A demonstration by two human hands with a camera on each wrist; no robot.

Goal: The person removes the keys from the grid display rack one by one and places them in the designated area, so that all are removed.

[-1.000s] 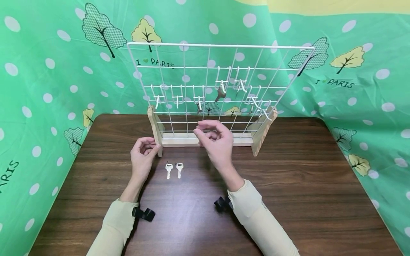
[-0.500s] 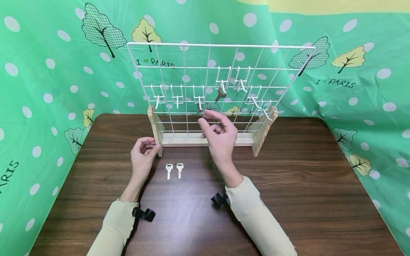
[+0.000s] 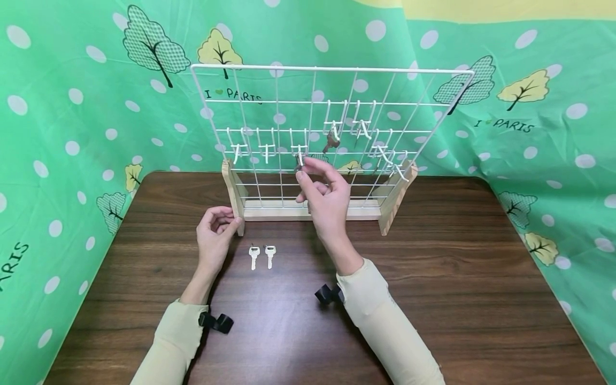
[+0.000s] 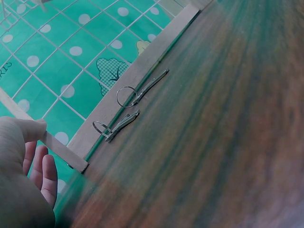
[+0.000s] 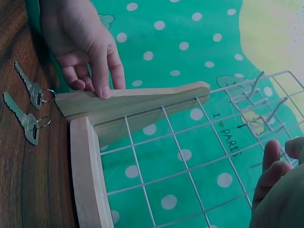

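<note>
the brown table [image 3: 457,299] bears two keys [image 3: 253,257] and a wire rack [image 3: 310,130].

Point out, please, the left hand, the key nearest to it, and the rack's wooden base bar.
Left hand [image 3: 213,238]: head view, the middle of the hand.
Nearest key [image 3: 254,258]: head view, where its head meets its blade.
Wooden base bar [image 3: 276,214]: head view, its left part.

Table [image 3: 481,267]: brown wood grain, darker streaks, far corners rounded. Hanging cloth [image 3: 72,53]: green, white-spotted, rising beyond the far edge, flanking left and right edges; creased beyond the far right corner. Printed trees [image 3: 218,48]: some yellow, some green-checked. Lettering [image 3: 503,126]: "I PARIS", small heart between, repeated. Yellow band [image 3: 505,10]: cloth's top, toward the right. Light: pale sheen on the surface, toward the near edge.
</note>
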